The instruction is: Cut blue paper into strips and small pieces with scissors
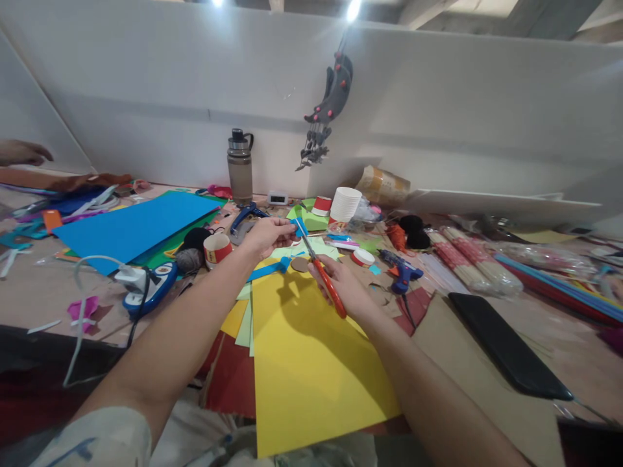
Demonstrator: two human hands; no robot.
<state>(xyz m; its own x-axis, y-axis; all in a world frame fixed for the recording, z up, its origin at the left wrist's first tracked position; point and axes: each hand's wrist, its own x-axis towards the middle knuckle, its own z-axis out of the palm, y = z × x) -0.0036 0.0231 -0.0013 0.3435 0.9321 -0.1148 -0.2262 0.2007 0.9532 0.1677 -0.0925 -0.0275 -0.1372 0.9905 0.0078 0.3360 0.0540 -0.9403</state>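
My left hand (270, 238) pinches a small piece of blue paper (298, 227) above the worktable. My right hand (339, 280) is wrapped round the red handles of a pair of scissors (328, 283), whose blades point up and left and meet the blue paper. Below both hands lies a large yellow sheet (311, 383). A blue paper strip (269, 268) and a round brown disc (300, 264) rest near its far edge, just under the hands.
Blue card (141, 224) lies at left near a blue power strip (150, 292). A water bottle (240, 168) and stacked white cups (345, 204) stand behind. A blue glue gun (405, 272), a black phone-like slab (506, 344) and wrapped sticks (479, 259) lie right. Another person's hand (24, 152) shows far left.
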